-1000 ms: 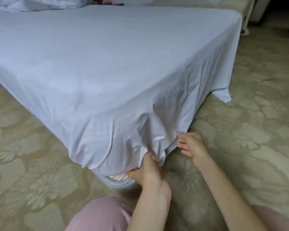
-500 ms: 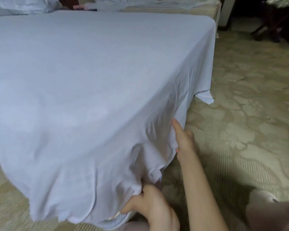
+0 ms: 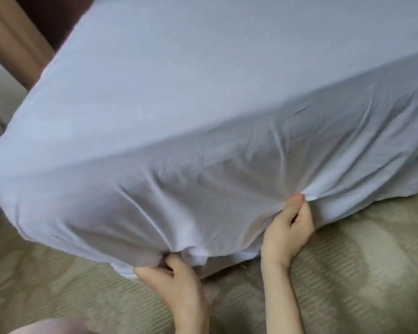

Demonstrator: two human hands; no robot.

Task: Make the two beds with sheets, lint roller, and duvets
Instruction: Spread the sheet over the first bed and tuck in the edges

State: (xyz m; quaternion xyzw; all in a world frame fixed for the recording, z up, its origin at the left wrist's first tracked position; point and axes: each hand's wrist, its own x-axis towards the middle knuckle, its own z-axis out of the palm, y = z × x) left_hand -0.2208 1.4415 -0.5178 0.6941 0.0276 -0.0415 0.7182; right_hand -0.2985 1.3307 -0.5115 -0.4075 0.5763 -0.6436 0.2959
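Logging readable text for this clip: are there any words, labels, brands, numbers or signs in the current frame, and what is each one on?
No text can be read in this frame.
The sheet is plain white, with no tag or print showing.
The carpet has only a floral pattern.
The left hand and right hand grip the sheet's hanging edge; neither bears any mark.
The picture is slightly blurred by motion.

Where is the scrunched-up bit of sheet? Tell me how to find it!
Start at the big pale sheet and follow its hanging side down to the lowest edge by the carpet. There the left hand grips a thick bunch. It sits lower than the small fold the right hand pinches.
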